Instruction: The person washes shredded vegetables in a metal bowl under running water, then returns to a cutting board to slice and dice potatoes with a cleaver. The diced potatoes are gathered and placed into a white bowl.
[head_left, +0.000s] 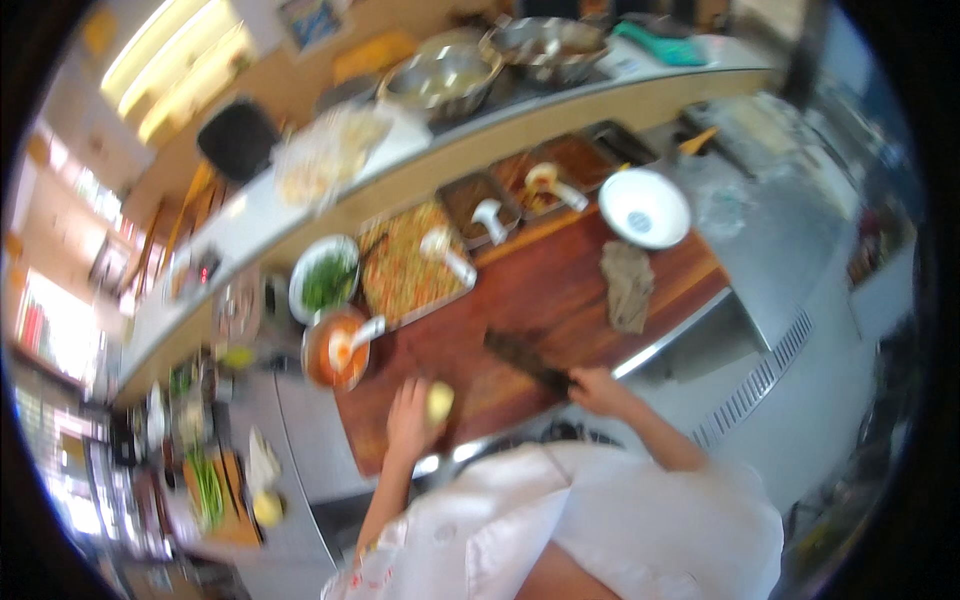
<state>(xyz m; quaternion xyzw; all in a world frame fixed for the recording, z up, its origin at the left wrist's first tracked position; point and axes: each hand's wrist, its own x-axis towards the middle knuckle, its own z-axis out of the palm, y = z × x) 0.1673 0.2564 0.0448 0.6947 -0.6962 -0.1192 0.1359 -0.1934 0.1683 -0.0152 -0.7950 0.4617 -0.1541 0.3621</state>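
My left hand (411, 418) is at the near left edge of the dark red wooden board (525, 281), with its fingers around a pale yellow, rounded food piece (440, 401); blur hides what it is. My right hand (596, 391) grips a dark-bladed knife (525, 361), whose blade points away to the left over the board. A crumpled grey-brown cloth (628, 289) lies on the board's right part, just below a white bowl (645, 208).
Behind the board stand a tray of chopped vegetables (405, 262), smaller trays with white scoops, a bowl of chopped greens (327, 279) and a pot of orange-red sauce (336, 352). Large metal pots (441, 79) stand on the raised counter. Green stalks (210, 491) lie on a cutting board at left.
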